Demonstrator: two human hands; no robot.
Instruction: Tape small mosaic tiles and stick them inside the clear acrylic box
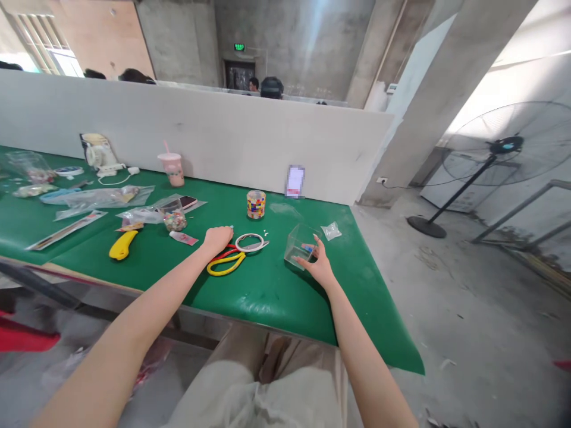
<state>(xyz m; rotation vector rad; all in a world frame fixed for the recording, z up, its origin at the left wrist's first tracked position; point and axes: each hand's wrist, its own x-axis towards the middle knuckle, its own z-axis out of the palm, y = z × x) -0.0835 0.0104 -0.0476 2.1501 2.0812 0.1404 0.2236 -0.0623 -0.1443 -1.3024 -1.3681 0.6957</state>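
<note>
My right hand [317, 261] grips a clear, open-topped plastic box [292, 245] near the table's right side, thumb and fingers around its near edge. Something small and blue shows through the box by my fingers. My left hand [217, 239] is closed just above the scissors [226, 263], which have red and yellow handles. A tiny greyish bit shows at its fingertips; what it holds is too small to name. A white ring [238, 245], perhaps a roll of tape, lies over the scissor blades. Beyond stands a jar with coloured blocks [256, 205].
Left of my left hand are a glue-like tube [183, 238], a cup of beads [174, 222] and a yellow-handled cutter [122, 245]. A pink drink cup [172, 169] and a lit phone [295, 181] stand near the white partition [223, 137]. A small plastic bag [331, 230] lies right.
</note>
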